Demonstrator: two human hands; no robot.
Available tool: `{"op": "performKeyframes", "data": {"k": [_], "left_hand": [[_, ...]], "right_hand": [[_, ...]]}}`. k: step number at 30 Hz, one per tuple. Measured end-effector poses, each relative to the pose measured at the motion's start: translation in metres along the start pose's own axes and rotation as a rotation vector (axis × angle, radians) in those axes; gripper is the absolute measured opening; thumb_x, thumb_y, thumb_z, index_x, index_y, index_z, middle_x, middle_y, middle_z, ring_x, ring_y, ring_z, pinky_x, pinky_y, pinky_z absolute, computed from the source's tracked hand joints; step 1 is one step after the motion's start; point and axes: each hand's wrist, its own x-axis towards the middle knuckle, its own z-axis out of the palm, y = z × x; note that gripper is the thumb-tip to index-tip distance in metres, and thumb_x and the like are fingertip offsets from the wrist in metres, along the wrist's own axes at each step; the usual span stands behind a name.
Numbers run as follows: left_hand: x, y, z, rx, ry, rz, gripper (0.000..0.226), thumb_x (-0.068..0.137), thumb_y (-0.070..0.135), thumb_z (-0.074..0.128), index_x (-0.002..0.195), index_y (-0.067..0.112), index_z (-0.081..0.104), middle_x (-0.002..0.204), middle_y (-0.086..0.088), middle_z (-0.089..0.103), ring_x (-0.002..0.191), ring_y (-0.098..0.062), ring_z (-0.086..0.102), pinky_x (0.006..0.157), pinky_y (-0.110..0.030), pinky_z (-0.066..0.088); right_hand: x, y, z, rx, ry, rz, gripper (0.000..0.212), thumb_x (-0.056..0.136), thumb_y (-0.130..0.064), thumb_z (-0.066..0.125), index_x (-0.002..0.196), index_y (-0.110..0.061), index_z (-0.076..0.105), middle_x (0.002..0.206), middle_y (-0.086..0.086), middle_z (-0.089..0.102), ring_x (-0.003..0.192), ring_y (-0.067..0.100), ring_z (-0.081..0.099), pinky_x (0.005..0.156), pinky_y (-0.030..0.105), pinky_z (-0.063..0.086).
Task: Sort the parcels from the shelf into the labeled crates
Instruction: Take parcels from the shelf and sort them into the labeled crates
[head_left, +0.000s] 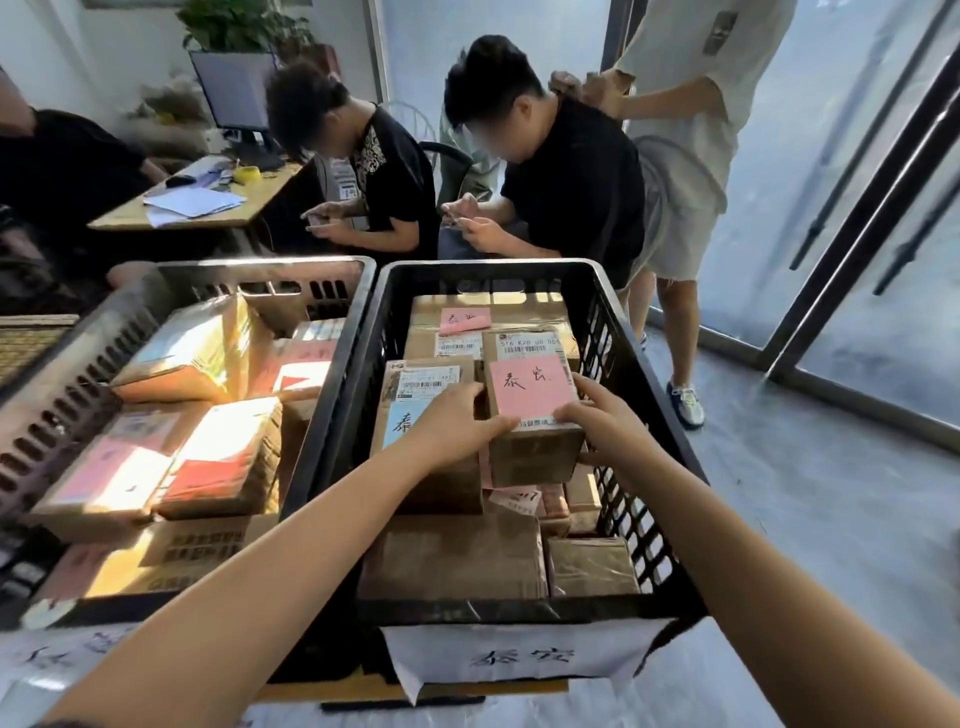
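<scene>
I am holding a small cardboard parcel (535, 415) with a pink handwritten label between both hands, inside the right-hand black crate (654, 415). My left hand (457, 421) is pressing its left side, my right hand (602, 415) is gripping its right edge, fingers curled over the top. The parcel is sitting on other boxes in the crate, beside a parcel with a blue label (405, 421). A white paper sign (519, 657) is hanging on the crate's front. The left crate (67, 374) is also holding parcels.

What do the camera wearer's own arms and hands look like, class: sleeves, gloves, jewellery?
Both arms are bare along all that shows, with no sleeve in view. The left hand and right hand wear no gloves; no rings, watch or bracelet are visible.
</scene>
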Motion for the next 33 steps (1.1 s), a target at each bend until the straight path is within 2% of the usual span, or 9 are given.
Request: {"op": "performKeyframes", "data": {"k": [3, 6, 10, 13, 16, 18, 28, 33], "left_hand": [[0.003, -0.006, 0.002, 0.115, -0.038, -0.047, 0.057, 0.087, 0.042, 0.058, 0.134, 0.013, 0.043, 0.136, -0.011, 0.042, 0.123, -0.024, 0.042, 0.095, -0.028, 0.035], [0.002, -0.013, 0.006, 0.227, -0.081, -0.075, 0.063, 0.086, 0.046, 0.058, 0.137, 0.013, 0.041, 0.14, -0.011, 0.036, 0.127, -0.026, 0.038, 0.104, -0.035, 0.033], [-0.003, -0.014, 0.007, 0.301, -0.057, -0.032, 0.067, 0.087, 0.046, 0.056, 0.142, 0.017, 0.032, 0.145, -0.009, 0.03, 0.133, -0.026, 0.031, 0.109, -0.04, 0.031], [-0.01, -0.014, 0.005, 0.375, -0.007, 0.0, 0.069, 0.089, 0.047, 0.052, 0.145, 0.017, 0.025, 0.149, -0.009, 0.025, 0.136, -0.027, 0.026, 0.11, -0.041, 0.029], [-0.018, -0.017, 0.0, 0.442, 0.027, 0.004, 0.07, 0.091, 0.048, 0.047, 0.146, 0.015, 0.02, 0.153, -0.009, 0.017, 0.141, -0.026, 0.018, 0.113, -0.038, 0.022], [-0.023, -0.02, -0.004, 0.486, 0.041, 0.018, 0.071, 0.092, 0.05, 0.045, 0.147, 0.014, 0.017, 0.155, -0.009, 0.014, 0.143, -0.025, 0.014, 0.115, -0.037, 0.017], [-0.035, -0.025, -0.007, 0.499, 0.007, 0.016, 0.072, 0.093, 0.049, 0.042, 0.149, 0.014, 0.014, 0.156, -0.007, 0.013, 0.144, -0.023, 0.012, 0.118, -0.038, 0.014], [-0.043, -0.023, -0.009, 0.503, 0.004, 0.018, 0.073, 0.092, 0.05, 0.043, 0.148, 0.013, 0.015, 0.156, -0.007, 0.014, 0.143, -0.024, 0.014, 0.117, -0.038, 0.016]], "right_hand": [[0.008, 0.006, 0.01, -0.182, 0.008, -0.007, 0.06, 0.088, -0.011, 0.057, 0.142, -0.023, 0.035, 0.118, 0.003, 0.056, 0.094, 0.018, 0.058, 0.073, 0.029, 0.053], [0.013, 0.012, 0.021, -0.374, 0.002, -0.018, 0.063, 0.085, -0.013, 0.061, 0.142, -0.018, 0.034, 0.131, 0.005, 0.054, 0.11, 0.022, 0.055, 0.087, 0.032, 0.048], [0.017, 0.016, 0.025, -0.453, -0.017, -0.033, 0.065, 0.087, -0.018, 0.06, 0.144, -0.015, 0.028, 0.139, 0.006, 0.049, 0.118, 0.024, 0.052, 0.088, 0.028, 0.042], [0.02, 0.017, 0.026, -0.658, -0.021, -0.09, 0.071, 0.089, -0.03, 0.059, 0.148, -0.018, 0.02, 0.145, 0.011, 0.038, 0.125, 0.029, 0.046, 0.094, 0.03, 0.04], [0.027, 0.018, 0.031, -0.866, -0.028, -0.134, 0.069, 0.085, -0.047, 0.059, 0.144, -0.027, 0.03, 0.153, 0.014, 0.015, 0.137, 0.033, 0.029, 0.109, 0.043, 0.034], [0.03, 0.017, 0.031, -0.965, -0.042, -0.137, 0.07, 0.084, -0.054, 0.058, 0.144, -0.029, 0.03, 0.157, 0.009, 0.003, 0.143, 0.033, 0.012, 0.112, 0.048, 0.027], [0.031, 0.019, 0.025, -1.101, -0.081, -0.102, 0.073, 0.084, -0.063, 0.05, 0.145, -0.034, 0.023, 0.158, 0.003, 0.005, 0.143, 0.034, 0.01, 0.111, 0.054, 0.028], [0.029, 0.006, 0.02, -1.226, -0.055, -0.209, 0.07, 0.082, -0.062, 0.052, 0.14, -0.029, 0.034, 0.15, 0.008, 0.026, 0.14, 0.032, 0.017, 0.107, 0.051, 0.03]]}}
